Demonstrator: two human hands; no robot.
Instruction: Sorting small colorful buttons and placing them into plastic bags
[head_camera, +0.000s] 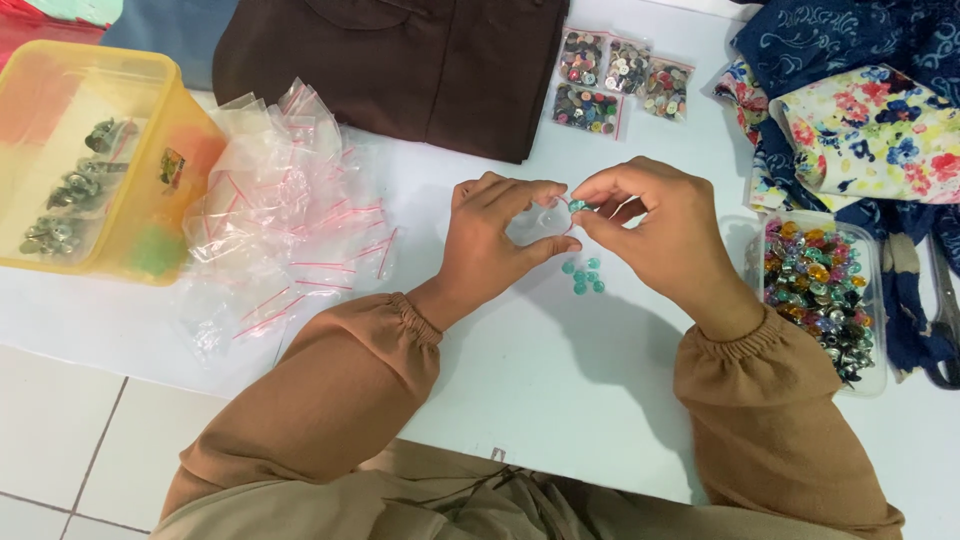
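Both hands are working at mid-desk over the white desk (560, 390). The left hand (495, 235) is pinching a small clear zip bag (540, 222), holding its mouth toward the right hand. The right hand (655, 225) is narrowed to a fingertip pinch on one teal gem (578, 205), sitting right at the bag's opening — touching or just at the lip, cannot tell which.

A small cluster of loose teal gems (583, 275) is lying on the desk just near-side of the hands, under the bag. Whether any gems are already inside the bag is too hard to make out.

Progress, judging from the layout: this bag is looking early or midway, with several loose gems waiting on the desk. A heap of empty clear bags with red zip strips (290, 210) is lying to the left — plenty unfilled. Far side, filled packets of mixed buttons (615, 80) are lying against a dark brown garment (400, 60). A clear tray of multicoloured gems (820, 300) is sitting at the right, quite full. A yellow tub (110, 160) at far left is holding bagged metallic pieces. Floral fabric (870, 130) is piled at far right.
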